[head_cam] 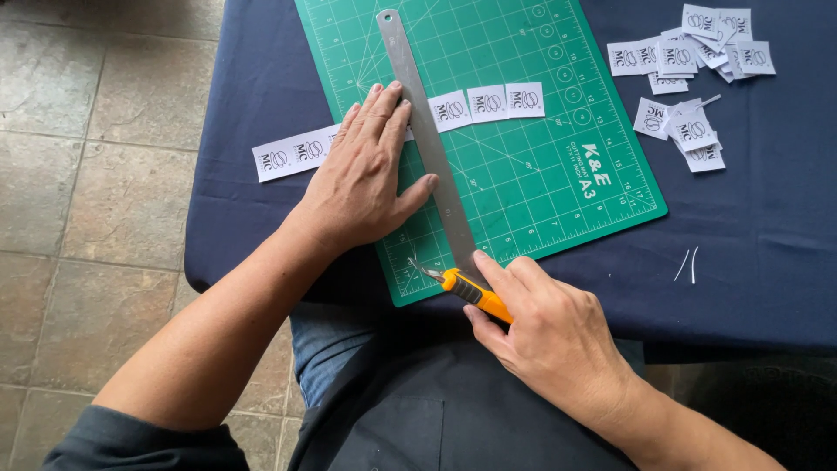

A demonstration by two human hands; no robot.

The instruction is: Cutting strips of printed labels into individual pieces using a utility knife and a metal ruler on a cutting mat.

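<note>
Head view: left hand (366,170) is pressing flat, fingers apart, on the stiff metal ruler (427,139) over thin, floppy paper strip (488,102). Right hand (545,327) is squeezing the orange knife (466,290) by its handle, near the ruler's end.

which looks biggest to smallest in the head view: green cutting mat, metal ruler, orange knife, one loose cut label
1. green cutting mat
2. metal ruler
3. orange knife, partly hidden in the right hand
4. one loose cut label, though the knife's hidden length makes 3 and 4 less sure
</note>
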